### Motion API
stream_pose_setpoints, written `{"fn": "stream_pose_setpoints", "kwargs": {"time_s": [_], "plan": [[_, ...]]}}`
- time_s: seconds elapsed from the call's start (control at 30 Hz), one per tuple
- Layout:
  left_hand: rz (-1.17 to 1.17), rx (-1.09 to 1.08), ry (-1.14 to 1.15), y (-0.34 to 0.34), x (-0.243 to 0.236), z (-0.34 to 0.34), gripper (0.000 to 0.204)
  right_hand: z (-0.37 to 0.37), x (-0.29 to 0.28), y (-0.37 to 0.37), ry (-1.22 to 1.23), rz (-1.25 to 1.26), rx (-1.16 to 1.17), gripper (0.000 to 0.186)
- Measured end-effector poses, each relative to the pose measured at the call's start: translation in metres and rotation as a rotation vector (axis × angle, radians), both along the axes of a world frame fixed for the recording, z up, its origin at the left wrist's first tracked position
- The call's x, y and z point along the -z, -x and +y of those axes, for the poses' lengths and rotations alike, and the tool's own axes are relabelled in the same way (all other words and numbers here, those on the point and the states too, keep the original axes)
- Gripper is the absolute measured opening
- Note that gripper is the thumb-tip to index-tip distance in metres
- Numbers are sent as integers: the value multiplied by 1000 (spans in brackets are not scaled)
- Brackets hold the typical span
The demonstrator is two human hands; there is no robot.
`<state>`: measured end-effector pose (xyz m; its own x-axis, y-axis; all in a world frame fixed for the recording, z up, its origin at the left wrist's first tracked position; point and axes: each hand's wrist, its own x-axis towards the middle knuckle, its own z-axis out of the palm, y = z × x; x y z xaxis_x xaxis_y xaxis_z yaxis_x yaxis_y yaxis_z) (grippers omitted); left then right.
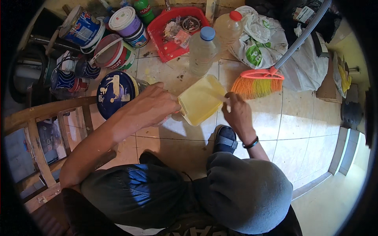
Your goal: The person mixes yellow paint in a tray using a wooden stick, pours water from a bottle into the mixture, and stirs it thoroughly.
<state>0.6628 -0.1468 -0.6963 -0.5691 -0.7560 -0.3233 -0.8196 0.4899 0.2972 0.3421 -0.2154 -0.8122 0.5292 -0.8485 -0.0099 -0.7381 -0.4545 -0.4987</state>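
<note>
Head view, read with the yellow tray (201, 98) as the clock's centre and 12 o'clock at the top, showed the tray between the two hands, ahead of the feet; whether it rested on the tiles or hung just above them could not be told. Its long axis, only a little longer than the short one, appeared to run from 8 to 2 o'clock. At 9 o'clock the left hand (159, 104) had its fingers closed over the near corner of the rim, so it was the hand in contact. At 3 o'clock the right hand (238, 112) was just beside the opposite edge, fingers drawn together; a pale blurred streak ran from them over the tray, and I could not tell what, if anything, they pinched. A blue-capped bottle (202, 55) stood close by at 12 o'clock, a red dustpan (167, 53) lay at 11, and a broom (258, 83) at 2 to 3. Printing showed on the blue tub (82, 31) and purple tub (128, 25) toward 10 o'clock, pale lettering on a green bottle (145, 11) near 11, and a round green print on the white bag (262, 37) near 1; the tray bore no writing that could be made out
</note>
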Motion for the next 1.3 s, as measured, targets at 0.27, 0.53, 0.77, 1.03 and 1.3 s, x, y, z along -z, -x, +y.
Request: {"fn": "stream_pose_setpoints", "kwargs": {"time_s": [0.27,0.53,0.77,1.03,1.3], "plan": [[29,31,88,-2,6,4,47,-18,-10,20,23,34,-3,23],[66,-38,173,-6,-1,30,30,-5,-14,14,-50,38,-115,22],[81,-61,221,2,5,14,17,3,-8,0,-43,-38,-180,22],[-6,34,40,33,-18,-37,11,-3,-15,9,36,61,-82,16],[115,-23,118,18,-17,-42,10,-18,-26,0,115,127,-72,15]]}}
